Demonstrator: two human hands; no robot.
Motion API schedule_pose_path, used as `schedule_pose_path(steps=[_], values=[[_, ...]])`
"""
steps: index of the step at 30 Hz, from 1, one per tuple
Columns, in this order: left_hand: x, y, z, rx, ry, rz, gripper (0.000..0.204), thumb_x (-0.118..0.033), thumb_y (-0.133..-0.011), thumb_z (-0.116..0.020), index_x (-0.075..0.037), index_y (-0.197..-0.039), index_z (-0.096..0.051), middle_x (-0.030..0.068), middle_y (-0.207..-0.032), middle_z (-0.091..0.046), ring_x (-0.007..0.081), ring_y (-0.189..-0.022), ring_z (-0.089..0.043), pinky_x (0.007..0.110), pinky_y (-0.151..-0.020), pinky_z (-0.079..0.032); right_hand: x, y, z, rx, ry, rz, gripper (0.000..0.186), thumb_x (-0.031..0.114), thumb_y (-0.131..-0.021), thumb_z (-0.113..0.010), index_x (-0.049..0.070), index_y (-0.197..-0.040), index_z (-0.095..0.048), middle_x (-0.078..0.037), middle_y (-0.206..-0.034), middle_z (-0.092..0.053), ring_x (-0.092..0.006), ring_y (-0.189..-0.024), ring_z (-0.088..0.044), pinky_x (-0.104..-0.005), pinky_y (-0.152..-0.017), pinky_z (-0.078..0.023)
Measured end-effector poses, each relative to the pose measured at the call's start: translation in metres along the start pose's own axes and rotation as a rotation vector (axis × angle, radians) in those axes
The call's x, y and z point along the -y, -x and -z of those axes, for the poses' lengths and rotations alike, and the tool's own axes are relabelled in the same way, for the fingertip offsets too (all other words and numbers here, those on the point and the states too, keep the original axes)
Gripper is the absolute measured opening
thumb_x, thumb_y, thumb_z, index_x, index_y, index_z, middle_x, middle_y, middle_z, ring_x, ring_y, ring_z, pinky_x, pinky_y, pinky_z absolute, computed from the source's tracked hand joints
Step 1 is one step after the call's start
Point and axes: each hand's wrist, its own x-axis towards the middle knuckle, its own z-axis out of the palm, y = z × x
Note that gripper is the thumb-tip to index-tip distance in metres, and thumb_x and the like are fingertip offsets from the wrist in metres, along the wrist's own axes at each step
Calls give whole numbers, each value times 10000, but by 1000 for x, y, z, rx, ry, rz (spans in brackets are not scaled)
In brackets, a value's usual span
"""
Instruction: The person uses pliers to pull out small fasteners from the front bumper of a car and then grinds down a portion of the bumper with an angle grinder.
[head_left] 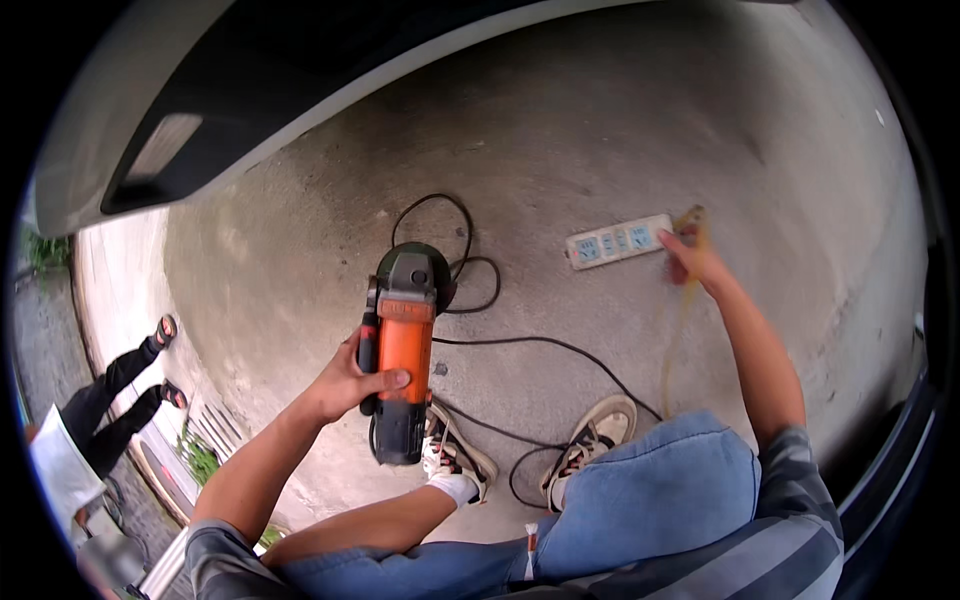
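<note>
My left hand [370, 375] grips an orange-and-black angle grinder [404, 340] by its body, held upright in view with its dark round guard and head at the top. My right hand [685, 250] holds the right end of a white power strip [610, 242] with blue-marked sockets, fingers wrapped round it; a yellowish cord [680, 320] runs from that end downward, blurred. A black cable [540, 342] lies in loops on the concrete beside the grinder and between my shoes.
A dark vehicle body [230, 80] overhangs the top left. Another person [70, 440] in dark trousers and sandals is at the left edge, near plants and a grate [215, 430]. My shoes [600, 425] are below on the concrete floor [520, 140]. Dark panelling lines the right edge.
</note>
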Motion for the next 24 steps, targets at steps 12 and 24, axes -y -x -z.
schedule_pose_path(steps=[12,24], values=[[48,83,30,-127,452,79,629,-162,-806,-753,-13,-1299,-391,142,-1116,-590,312,-1007,-650,446,-923,-533,-100,63,66,-724,359,436,384,40,-880,-521,33,-1264,-529,-108,-865,-617,-217,-763,-612,-354,-697,-496],[93,279,138,-207,382,-54,656,-198,-788,-770,-2,-1280,-384,164,-1064,-594,311,-932,-665,446,-870,-554,199,261,-103,-261,881,1249,399,38,-838,-526,93,-1228,-593,-172,-1236,-564,-380,-1148,-524,-458,-1005,-413]])
